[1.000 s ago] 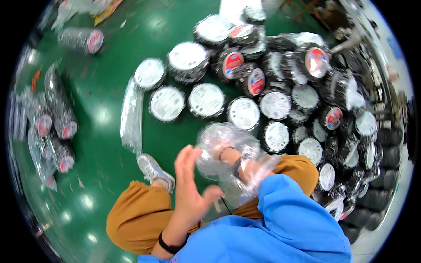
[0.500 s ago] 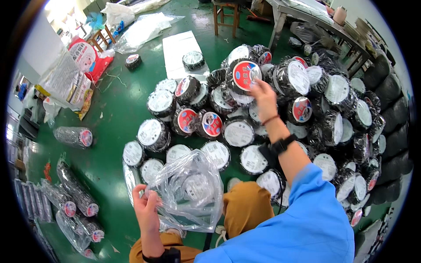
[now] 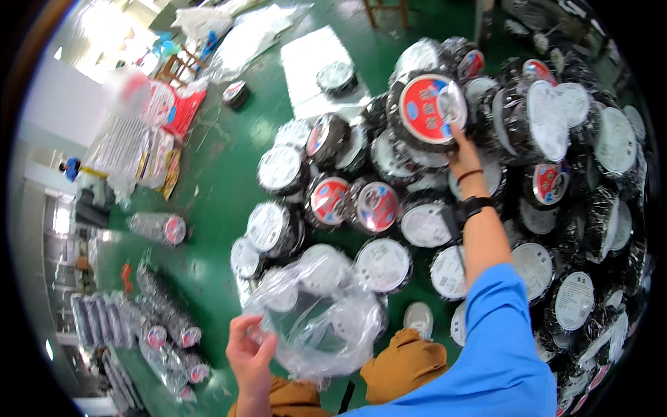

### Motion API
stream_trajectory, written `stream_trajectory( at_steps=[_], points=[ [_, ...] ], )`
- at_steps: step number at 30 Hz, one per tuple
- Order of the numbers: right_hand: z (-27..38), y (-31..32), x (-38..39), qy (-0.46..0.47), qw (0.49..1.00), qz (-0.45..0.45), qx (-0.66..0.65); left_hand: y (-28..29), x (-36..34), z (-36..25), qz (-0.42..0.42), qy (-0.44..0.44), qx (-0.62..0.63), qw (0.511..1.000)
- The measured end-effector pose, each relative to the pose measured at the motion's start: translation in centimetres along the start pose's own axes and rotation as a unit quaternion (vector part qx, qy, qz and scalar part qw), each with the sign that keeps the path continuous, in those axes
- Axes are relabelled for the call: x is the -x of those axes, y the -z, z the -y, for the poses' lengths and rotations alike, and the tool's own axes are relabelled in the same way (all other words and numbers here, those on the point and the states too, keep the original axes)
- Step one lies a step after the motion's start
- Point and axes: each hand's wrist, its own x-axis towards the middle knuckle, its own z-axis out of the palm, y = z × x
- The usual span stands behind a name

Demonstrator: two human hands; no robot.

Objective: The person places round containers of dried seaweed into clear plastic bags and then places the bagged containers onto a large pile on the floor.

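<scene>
My right hand [image 3: 464,149] reaches into the pile and has its fingers on the lower edge of a round black wrapped package [image 3: 424,110] with a red, white and blue label facing up. Nearer me, my left hand [image 3: 250,351] pinches the edge of a crumpled clear plastic bag [image 3: 313,326], which is spread loosely over white-labelled round packages at the near left of the pile.
Many more round wrapped packages [image 3: 535,271] are heaped to the right. Long bagged rolls [image 3: 167,309] lie on the green floor at the left. A white board [image 3: 309,62], a red-and-white sack [image 3: 170,101] and wooden stools [image 3: 385,14] stand or lie farther back.
My right arm has come out of the bag and stretched forward to the red-labelled package. My left hand took hold of the bag's edge. The view has tilted up, then slightly shifted.
</scene>
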Motion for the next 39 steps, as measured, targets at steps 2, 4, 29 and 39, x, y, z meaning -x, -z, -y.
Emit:
stream_trajectory(
  at_steps=[2,4,29,39],
  points=[
    [0.7,1.0,1.7,-0.031,0.998,0.055,0.01,-1.0,-0.6,-0.9,0.045,0.013,-0.032,0.998],
    [2.0,-2.1,9.1,-0.003,0.985,0.166,-0.049,-1.6,0.0,-1.4,0.035,-0.024,-0.059,0.997],
    [10.6,5.2,19.3,0.393,0.618,0.207,0.649,0.3,6.9,3.4,0.038,-0.031,0.052,0.997],
    [7.5,19.3,17.5,-0.003,0.859,0.128,0.495,-1.0,4.0,3.1,0.053,-0.063,-0.079,0.993]
  ],
)
